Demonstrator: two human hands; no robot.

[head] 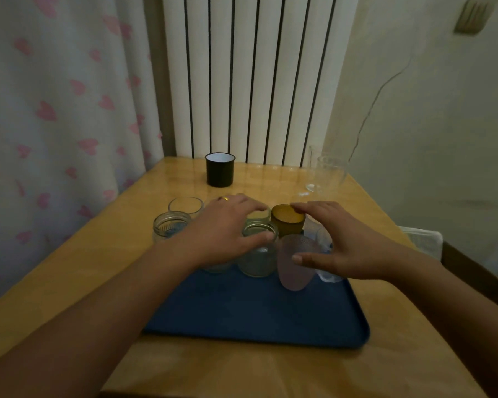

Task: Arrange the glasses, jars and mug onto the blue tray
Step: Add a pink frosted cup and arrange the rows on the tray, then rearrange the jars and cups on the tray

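A clear jar (pixel 258 251) on the blue tray (pixel 259 311) is touched by the left hand (pixel 224 228); an amber glass (pixel 287 221) and pink glass (pixel 295 261) are spanned by the right hand (pixel 339 245). A black mug (pixel 220 169) is seen beyond.

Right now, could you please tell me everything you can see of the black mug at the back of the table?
The black mug is a small straight-sided cylinder, dark outside and white inside, with what looks like an enamel finish. No handle shows from this view. It stands upright and looks empty, on the wooden table near its far edge, in front of the striped wall panel. It is off the blue tray, apart from the jars, and neither hand touches it.
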